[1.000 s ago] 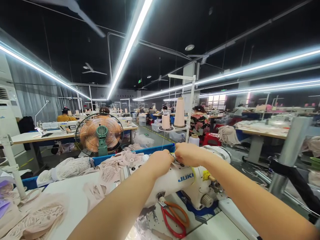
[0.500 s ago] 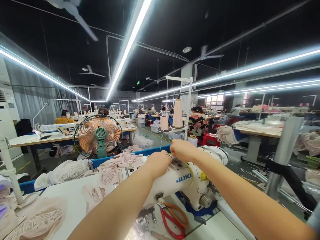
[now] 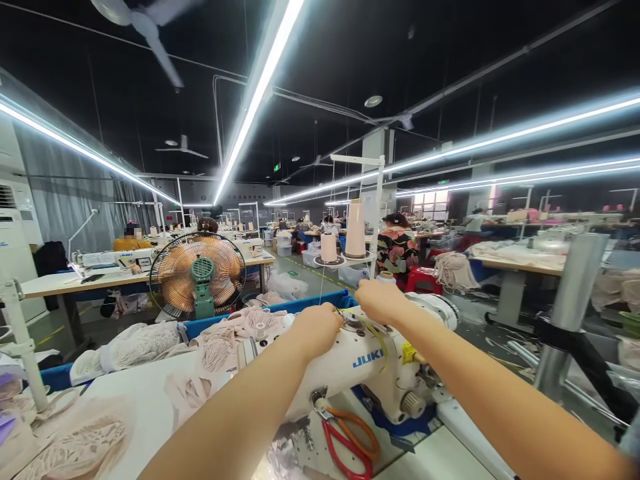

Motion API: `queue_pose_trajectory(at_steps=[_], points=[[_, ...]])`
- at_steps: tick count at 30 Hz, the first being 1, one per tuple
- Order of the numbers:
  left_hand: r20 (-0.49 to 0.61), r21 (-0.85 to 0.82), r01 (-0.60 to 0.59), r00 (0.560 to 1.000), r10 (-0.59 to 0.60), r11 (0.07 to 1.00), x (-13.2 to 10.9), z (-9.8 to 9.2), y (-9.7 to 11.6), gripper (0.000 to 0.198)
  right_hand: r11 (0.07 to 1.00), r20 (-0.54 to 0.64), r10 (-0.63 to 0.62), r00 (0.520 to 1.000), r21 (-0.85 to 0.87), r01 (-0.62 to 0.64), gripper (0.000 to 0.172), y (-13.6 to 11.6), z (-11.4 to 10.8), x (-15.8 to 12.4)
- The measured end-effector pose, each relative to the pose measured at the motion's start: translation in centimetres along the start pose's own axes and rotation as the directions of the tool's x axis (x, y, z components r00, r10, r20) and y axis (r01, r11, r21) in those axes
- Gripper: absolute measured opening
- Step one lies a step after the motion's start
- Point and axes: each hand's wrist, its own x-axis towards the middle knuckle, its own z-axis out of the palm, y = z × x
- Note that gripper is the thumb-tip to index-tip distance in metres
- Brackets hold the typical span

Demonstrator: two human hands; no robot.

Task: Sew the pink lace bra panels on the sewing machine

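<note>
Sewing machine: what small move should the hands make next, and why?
Probably bring the right hand in toward the left hand, over the metal fitting on top of the sewing machine: the hands are apart there, and a thread comes down by the left hand. What they hold is unclear.

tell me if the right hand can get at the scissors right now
Likely yes: the scissors look uncovered, though the right hand would first need to come back over the sewing machine.
</note>
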Motion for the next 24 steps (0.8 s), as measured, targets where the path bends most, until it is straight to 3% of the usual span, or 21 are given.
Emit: queue_pose_trajectory(at_steps=[6, 9, 12, 15, 18, 21, 23, 24], points=[[-0.012, 0.019, 0.029, 1.000, -0.029, 0.999, -0.2, -0.3, 0.2, 0.023, 0.927, -0.092, -0.274, 0.957, 0.242, 0.288, 0.025, 0.8, 1.9, 2.3], [-0.009, 0.030, 0.037, 0.999, -0.037, 0.999, -0.3, -0.5, 0.2, 0.025, 0.894, -0.135, -0.312, 0.940, 0.292, 0.339, 0.018, 1.1, 2.6, 2.7], [-0.007, 0.038, 0.048, 0.999, -0.048, 0.998, -0.2, -0.6, 0.3, 0.027, 0.903, -0.221, -0.247, 0.944, 0.301, 0.307, 0.014, 2.2, 3.6, 2.1], [-0.002, 0.039, 0.055, 0.999, -0.054, 0.998, -0.1, -0.8, 0.4, 0.026, 0.913, -0.330, -0.117, 0.937, 0.335, 0.232, 0.009, 3.3, 4.5, -0.6], [0.002, 0.033, 0.062, 0.998, -0.062, 0.998, 0.0, -1.0, 0.6, 0.026, 0.899, -0.404, 0.120, 0.907, 0.432, 0.074, 0.037, 3.1, 5.4, -5.4], [-0.002, 0.036, 0.082, 0.997, -0.082, 0.996, 0.1, -1.2, 0.9, 0.027, 0.837, -0.356, 0.318, 0.879, 0.542, -0.084, 0.057, 0.5, 7.2, -10.4], [-0.007, 0.043, 0.095, 0.996, -0.094, 0.995, 0.0, -1.3, 0.9, 0.027, 0.802, -0.270, 0.312, 0.911, 0.590, -0.100, 0.051, -2.4, 9.3, -12.5], [-0.010, 0.048, 0.101, 0.995, -0.100, 0.994, 0.0, -1.3, 1.0, 0.027, 0.790, -0.216, 0.243, 0.946, 0.609, -0.064, 0.040, -4.0, 10.6, -12.9]])
